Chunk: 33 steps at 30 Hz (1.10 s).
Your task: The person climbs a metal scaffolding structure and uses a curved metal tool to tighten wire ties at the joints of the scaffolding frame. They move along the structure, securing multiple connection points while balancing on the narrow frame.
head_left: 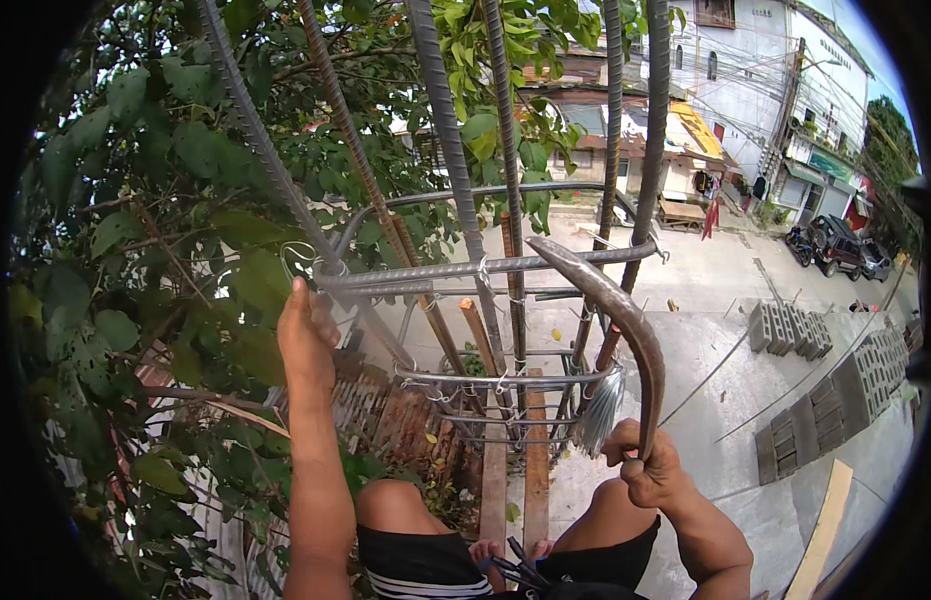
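Note:
In front of me stands a cage of upright ribbed steel bars (451, 130), ringed by bent stirrups (506, 265). My left hand (308, 325) is at the left corner of the upper stirrup. Its fingers are closed on a thin tie wire (298, 256), whose loop sticks up above the thumb. In my right hand (646, 465) is a curved steel hook tool (626, 310), gripped by its lower end, its tapered tip reaching up across the stirrup's right half. Beside that hand, a bundle of cut tie wires (598, 415) hangs at the lower stirrup (506, 380).
Leafy branches (186, 150) crowd the left side. Wooden planks (537, 470) run below, between my knees. Far down on the right are stacked hollow blocks (841, 395), a long board (824, 530), parked vehicles (831, 245) and houses along a street.

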Each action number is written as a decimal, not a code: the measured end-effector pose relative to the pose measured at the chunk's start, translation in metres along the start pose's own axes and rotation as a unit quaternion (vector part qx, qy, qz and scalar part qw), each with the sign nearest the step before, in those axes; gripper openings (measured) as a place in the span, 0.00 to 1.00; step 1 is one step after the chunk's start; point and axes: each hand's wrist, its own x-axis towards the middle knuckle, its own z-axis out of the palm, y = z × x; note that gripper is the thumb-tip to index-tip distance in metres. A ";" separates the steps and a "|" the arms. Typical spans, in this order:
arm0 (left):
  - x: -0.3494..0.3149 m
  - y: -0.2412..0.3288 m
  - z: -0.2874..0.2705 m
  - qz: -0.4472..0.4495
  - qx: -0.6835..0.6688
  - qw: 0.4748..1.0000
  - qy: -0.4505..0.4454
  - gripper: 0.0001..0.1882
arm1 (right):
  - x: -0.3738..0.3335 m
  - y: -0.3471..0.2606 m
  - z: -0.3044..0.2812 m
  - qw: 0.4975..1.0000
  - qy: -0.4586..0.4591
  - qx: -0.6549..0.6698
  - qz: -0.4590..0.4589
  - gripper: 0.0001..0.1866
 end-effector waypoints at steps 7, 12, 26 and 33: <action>0.063 0.034 0.032 -0.149 -0.036 0.971 -0.183 0.17 | -0.065 0.002 -0.053 0.983 -0.013 -0.040 0.179 0.15; 0.069 0.048 0.042 -0.174 0.042 0.959 -0.219 0.18 | -0.065 0.011 -0.064 0.947 -0.077 -0.105 0.292 0.14; 0.060 0.046 0.050 -0.130 0.044 0.974 -0.178 0.26 | 0.101 -0.062 -0.019 0.895 0.023 0.193 0.402 0.16; 0.064 0.062 0.055 -0.157 0.153 0.959 -0.181 0.19 | 0.170 -0.084 -0.013 0.900 0.041 0.173 0.398 0.15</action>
